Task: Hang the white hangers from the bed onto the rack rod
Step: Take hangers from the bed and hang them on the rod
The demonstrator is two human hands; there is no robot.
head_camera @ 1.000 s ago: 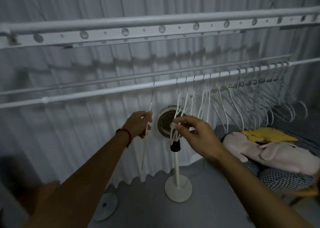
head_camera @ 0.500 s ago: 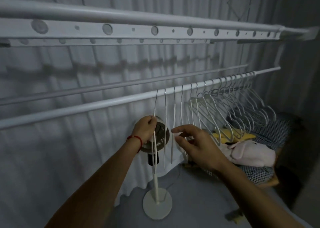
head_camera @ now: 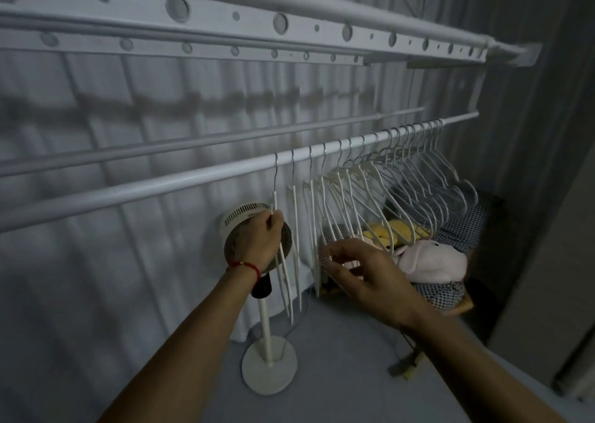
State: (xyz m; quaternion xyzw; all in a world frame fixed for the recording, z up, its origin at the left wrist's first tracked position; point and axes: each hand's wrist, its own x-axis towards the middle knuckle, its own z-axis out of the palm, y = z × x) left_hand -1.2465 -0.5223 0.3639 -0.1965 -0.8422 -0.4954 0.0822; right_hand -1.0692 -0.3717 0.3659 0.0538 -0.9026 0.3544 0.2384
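1. A row of white hangers (head_camera: 370, 178) hangs on the rack rod (head_camera: 193, 178), which runs from the left edge up toward the upper right.
2. The left hand (head_camera: 260, 242), centre frame, has its fingers clamped on the leftmost hanger (head_camera: 283, 261), whose hook is over the rod.
3. The right hand (head_camera: 363, 274), just right of centre, has its fingers apart and loosely bent, touching the lower ends of nearby hangers.
4. A standing fan (head_camera: 267, 335) is behind the left hand.
5. The bed (head_camera: 463, 229) at right carries soft toys (head_camera: 431, 261).

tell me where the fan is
Head view, centre-left: the fan stands on the floor behind the left hand, below the rod, left of the hung hangers.
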